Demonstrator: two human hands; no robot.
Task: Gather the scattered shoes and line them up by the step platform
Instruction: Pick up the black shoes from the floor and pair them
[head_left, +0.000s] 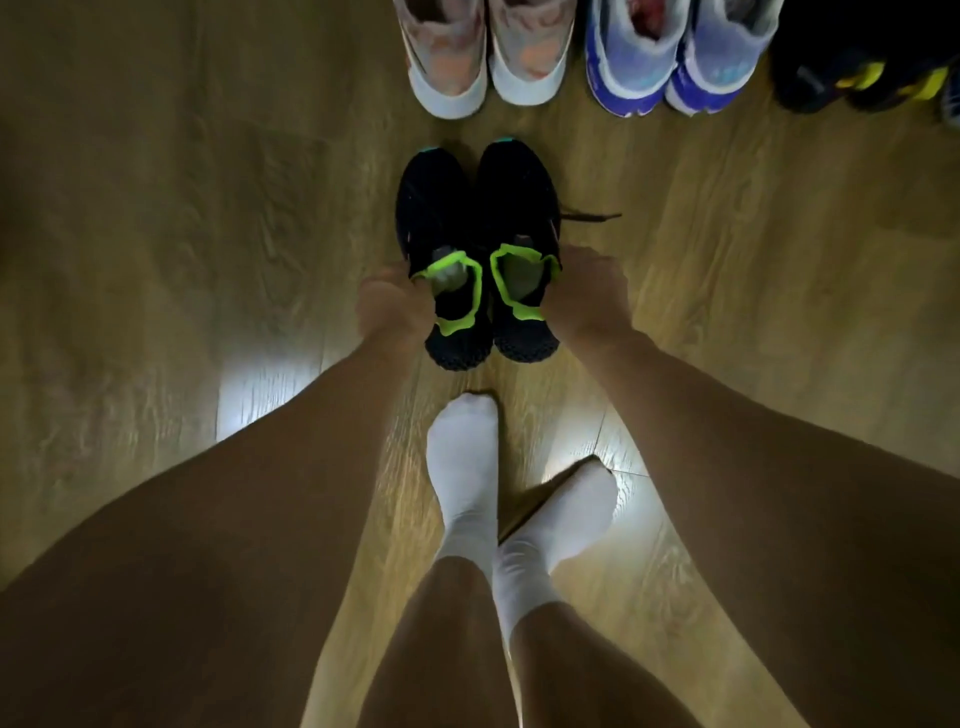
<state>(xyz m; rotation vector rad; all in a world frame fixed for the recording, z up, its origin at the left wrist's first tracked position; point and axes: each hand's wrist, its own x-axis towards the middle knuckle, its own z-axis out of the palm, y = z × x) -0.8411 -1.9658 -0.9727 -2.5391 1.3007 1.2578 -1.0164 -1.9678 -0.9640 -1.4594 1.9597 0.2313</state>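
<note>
Black shoes (441, 208), one per hand
Left hand (389, 306) and right hand (582, 291) pinch the collars (511, 254); toes point toward the shoe row (452, 78).

Home interior. Wood-grain laminate floor (156, 260). Everyday footwear paired in row on floor: white-pink sneakers (470, 57), blue-white sneakers (670, 62), black-yellow shoes (810, 78). Person shoeless, in white socks (462, 467).

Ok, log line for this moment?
left hand: grips left black shoe | right hand: grips right black shoe | ahead: white pair, blue pair
</note>
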